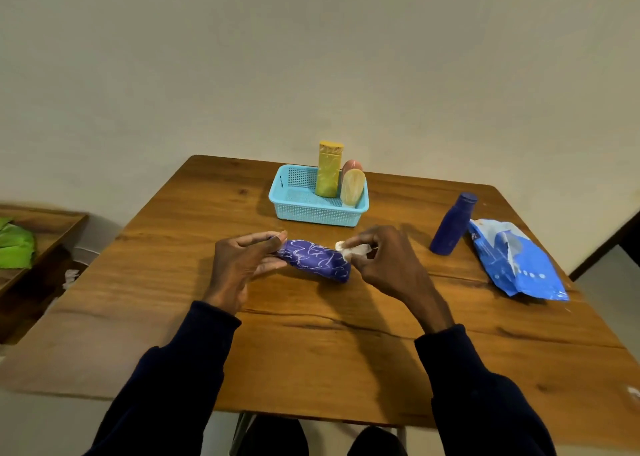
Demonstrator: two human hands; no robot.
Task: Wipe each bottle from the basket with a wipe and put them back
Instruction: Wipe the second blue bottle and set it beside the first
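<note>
The purple patterned bottle point(315, 259) lies sideways between both hands over the wooden table point(311, 334), in front of the blue basket point(311, 218). The left hand point(239, 265) pinches the bottle's left end between thumb and curled fingers. The right hand point(388, 258), fingers curled, pinches a white wipe point(353, 249) against the bottle's right end. A dark blue bottle point(450, 225) stands further right, just beside the wipes pack point(512, 261).

Wooden table point(311, 351), brown top with visible grain. Light blue mesh basket point(311, 218) sits at far centre. Dark blue bottle point(450, 227) stands upright at right. Blue wipes pack point(519, 268) lies just beside that bottle, nearer the right edge.
</note>
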